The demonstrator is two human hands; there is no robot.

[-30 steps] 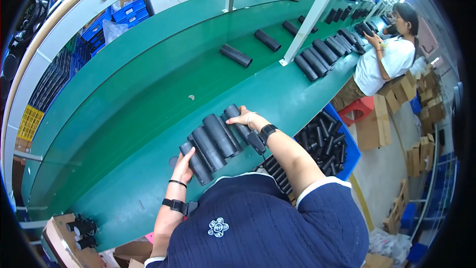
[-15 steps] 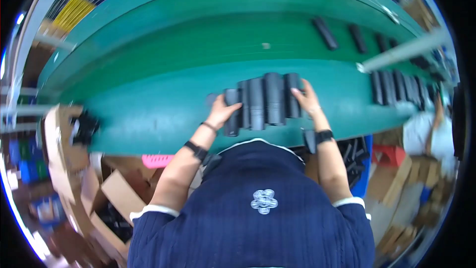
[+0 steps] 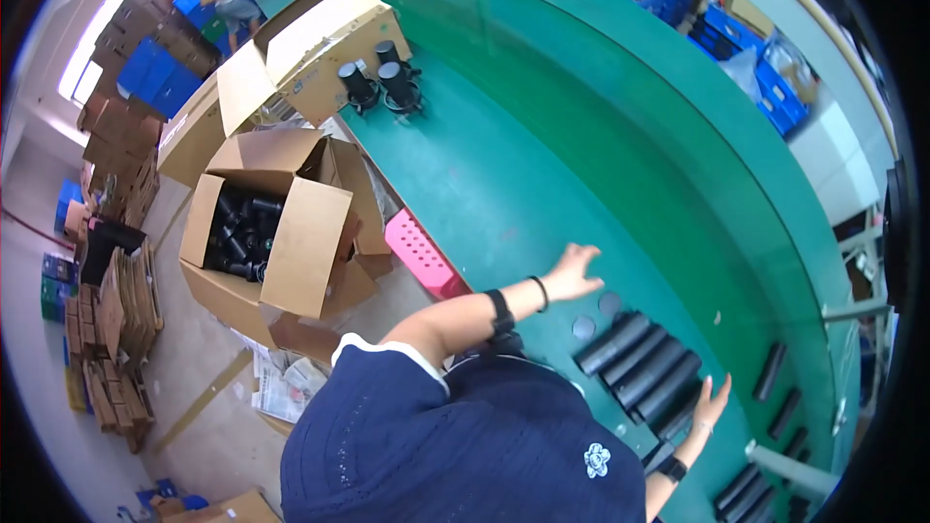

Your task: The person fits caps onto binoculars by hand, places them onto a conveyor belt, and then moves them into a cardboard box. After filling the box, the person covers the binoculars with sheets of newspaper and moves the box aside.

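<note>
Several black cylindrical tubes (image 3: 639,358) lie side by side in a row on the green table (image 3: 455,174). Above the table, to the left of this row, my left hand (image 3: 572,274) is held out with its fingers apart, holding nothing. Small round grey discs (image 3: 583,327) lie between that hand and the row. My right hand (image 3: 712,403) is at the right end of the row, fingers spread and thumb raised. It grips nothing; whether it touches the last tube I cannot tell.
An open cardboard box (image 3: 308,254) full of black parts stands left of the table, near a pink perforated basket (image 3: 426,254). Black fittings (image 3: 397,87) stand upright at the table's far end. More tubes (image 3: 770,371) lie on the green belt (image 3: 668,223). Another person (image 3: 225,2) is far off.
My view has swung left, bringing the boxes and fittings into sight. Both hands have let go of the row of tubes; the left has moved away from it.
</note>
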